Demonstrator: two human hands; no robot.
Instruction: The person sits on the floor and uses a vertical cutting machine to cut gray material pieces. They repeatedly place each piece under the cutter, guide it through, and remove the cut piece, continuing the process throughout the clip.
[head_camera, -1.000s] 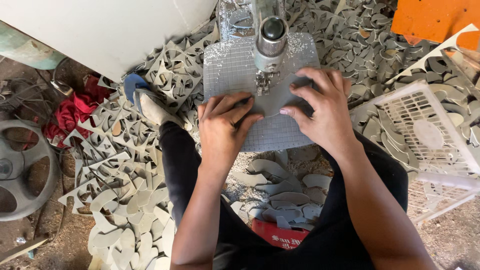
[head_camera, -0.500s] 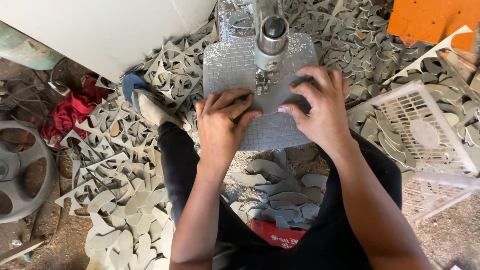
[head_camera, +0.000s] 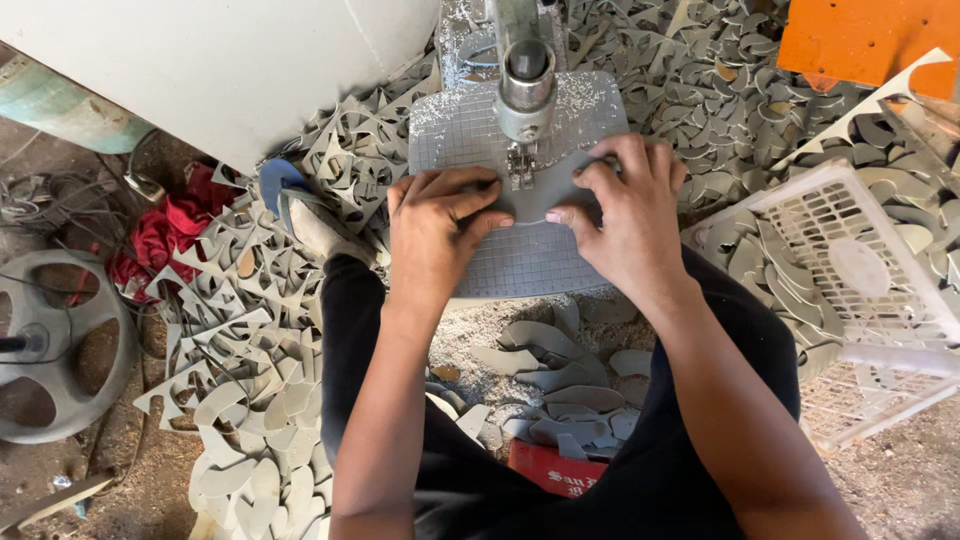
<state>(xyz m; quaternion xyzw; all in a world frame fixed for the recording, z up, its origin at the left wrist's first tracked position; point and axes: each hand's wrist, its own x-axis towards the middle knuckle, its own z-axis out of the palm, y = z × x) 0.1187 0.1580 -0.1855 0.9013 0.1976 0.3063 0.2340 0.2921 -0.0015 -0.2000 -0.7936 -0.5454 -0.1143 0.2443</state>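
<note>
Left hand: (head_camera: 435, 225) palm down, fingers curled and pressed flat on the thin grey sheet piece with a curved outline (head_camera: 545, 200); pinning rather than gripping, thumb tucked toward the blade.
Right hand: (head_camera: 625, 205) fingers spread and bent, tips pressing the same grey piece from the other side; index finger stretched toward the left hand, nearly touching it.
Grey piece: flat on the gridded grey metal machine table (head_camera: 530, 260), just in front of the vertical metal cutting head (head_camera: 525, 90), between both hands.
Handling, as a judgement: probably light, thin and somewhat flexible, like rubber or foam board; likely to slide on the smooth table, so best held by flat pressure at both edges, well clear of the blade.
Around the table: heaps of grey cut-out scraps (head_camera: 250, 330) on the floor.
Far right: white plastic lattice basket (head_camera: 860, 260) holding curved grey pieces.
Far left: grey spoked wheel (head_camera: 55, 345), red cloth (head_camera: 165, 235).
</note>
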